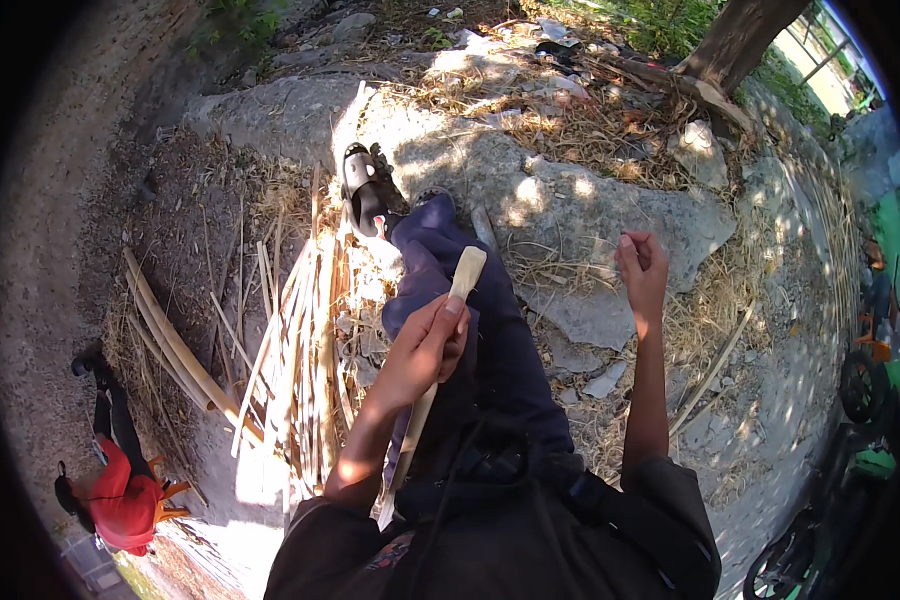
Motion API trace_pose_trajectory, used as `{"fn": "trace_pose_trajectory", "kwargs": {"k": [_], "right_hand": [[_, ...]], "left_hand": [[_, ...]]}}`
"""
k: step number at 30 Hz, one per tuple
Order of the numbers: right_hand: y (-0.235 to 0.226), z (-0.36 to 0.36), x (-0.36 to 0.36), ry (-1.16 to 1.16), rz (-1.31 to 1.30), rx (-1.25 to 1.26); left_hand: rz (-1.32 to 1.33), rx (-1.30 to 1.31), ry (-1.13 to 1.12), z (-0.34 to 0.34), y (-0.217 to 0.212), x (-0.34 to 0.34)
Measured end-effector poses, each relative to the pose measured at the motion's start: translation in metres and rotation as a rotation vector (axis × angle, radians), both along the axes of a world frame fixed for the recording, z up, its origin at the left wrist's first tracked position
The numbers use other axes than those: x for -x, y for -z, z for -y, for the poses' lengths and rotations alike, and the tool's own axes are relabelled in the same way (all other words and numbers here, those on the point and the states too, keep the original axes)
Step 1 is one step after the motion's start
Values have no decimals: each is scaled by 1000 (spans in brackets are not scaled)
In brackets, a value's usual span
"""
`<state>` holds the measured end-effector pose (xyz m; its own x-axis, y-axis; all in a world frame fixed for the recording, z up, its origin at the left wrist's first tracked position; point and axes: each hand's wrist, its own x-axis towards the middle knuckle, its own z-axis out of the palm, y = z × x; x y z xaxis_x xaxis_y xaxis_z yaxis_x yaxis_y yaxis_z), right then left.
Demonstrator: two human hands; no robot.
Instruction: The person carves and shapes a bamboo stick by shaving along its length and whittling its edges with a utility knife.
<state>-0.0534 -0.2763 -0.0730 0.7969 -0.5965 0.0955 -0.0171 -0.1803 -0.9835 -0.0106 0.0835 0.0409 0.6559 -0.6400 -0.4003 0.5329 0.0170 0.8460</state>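
My left hand (pixel 425 350) is closed round a flat, pale strip of split bamboo or wood (pixel 469 268). Its squared upper end sticks out above my thumb, and the rest runs down past my wrist over my dark trouser leg (pixel 510 350). Off to the right, apart from the strip, my right hand (pixel 642 262) is raised above the grey rock. Thumb and fingers are drawn together there in a pinch; whatever they may hold is too small to make out.
Many pale split strips (pixel 305 340) lie beside my left leg, with longer curved pieces (pixel 170 335) farther left. Someone in a red top (pixel 125 505) sits at the lower left. Rock (pixel 590 215) and dry straw lie ahead, a tree trunk (pixel 740 45) beyond, and wheels (pixel 860 385) at right.
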Motion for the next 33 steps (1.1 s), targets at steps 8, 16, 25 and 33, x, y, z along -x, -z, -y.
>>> {"fn": "trace_pose_trajectory", "kwargs": {"k": [8,16,25,33], "right_hand": [[-74,-105,1,-194,184,-415],[-93,-111,-3,-297,-8,-294],[-85,-119,-9,-272,21,-140],[-73,-110,16,-404,109,-168]], "left_hand": [[12,51,301,34,-1,-19],[-60,130,232,45,11,-11],[-56,304,243,30,32,-14],[-21,278,137,31,38,-9]]}}
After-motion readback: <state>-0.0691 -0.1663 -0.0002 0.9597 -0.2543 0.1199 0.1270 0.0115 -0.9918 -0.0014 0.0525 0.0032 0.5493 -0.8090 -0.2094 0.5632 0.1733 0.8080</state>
